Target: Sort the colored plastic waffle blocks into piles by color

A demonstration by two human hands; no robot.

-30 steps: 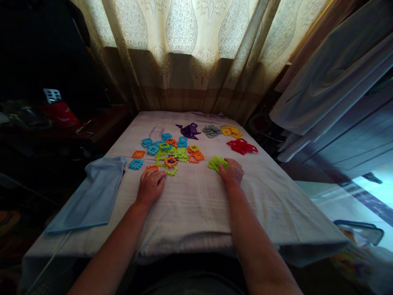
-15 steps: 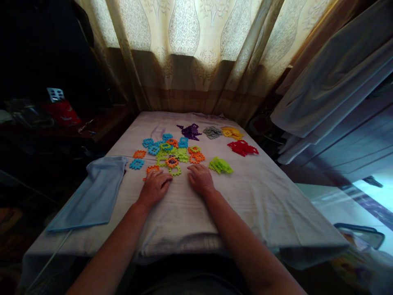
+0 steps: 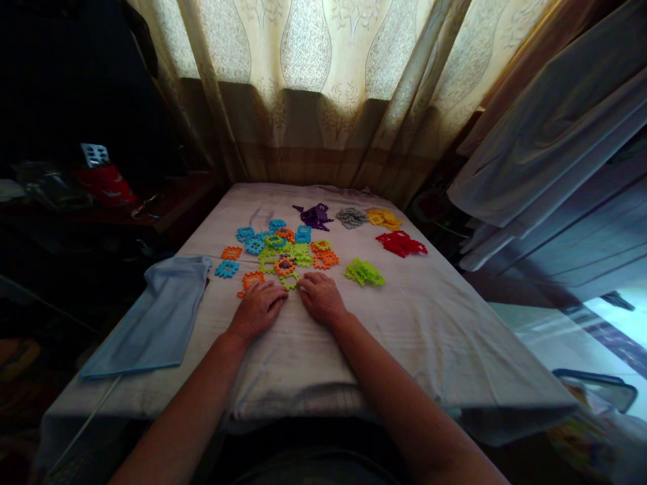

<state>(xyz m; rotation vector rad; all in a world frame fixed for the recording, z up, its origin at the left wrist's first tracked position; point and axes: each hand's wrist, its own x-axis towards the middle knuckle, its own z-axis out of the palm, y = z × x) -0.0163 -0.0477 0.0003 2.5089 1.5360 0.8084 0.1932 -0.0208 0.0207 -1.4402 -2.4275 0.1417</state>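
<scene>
A light green toothed square piece (image 3: 290,274) with an open middle lies at the near edge of a mixed pile. My left hand (image 3: 260,308) rests on the cloth, fingers stretched out, with the fingertips at this piece's left side. Partly covered by that hand is an orange toothed piece (image 3: 253,277). From the right, my right hand (image 3: 322,297) reaches the same green piece with its fingertips, fingers extended. Neither hand visibly grasps anything. Blue pieces (image 3: 255,244), orange pieces (image 3: 326,259) and more green pieces (image 3: 302,254) make up the pile beyond.
Sorted heaps lie around: purple (image 3: 316,217), grey (image 3: 351,217), yellow (image 3: 384,218), red (image 3: 402,243) and lime green (image 3: 364,271). A blue cloth (image 3: 151,316) hangs over the table's left edge. Behind the covered table (image 3: 404,350) hangs a curtain (image 3: 313,155).
My right hand has slid left to the green piece's right side. My left hand shows little movement, and the heaps stay where they were.
</scene>
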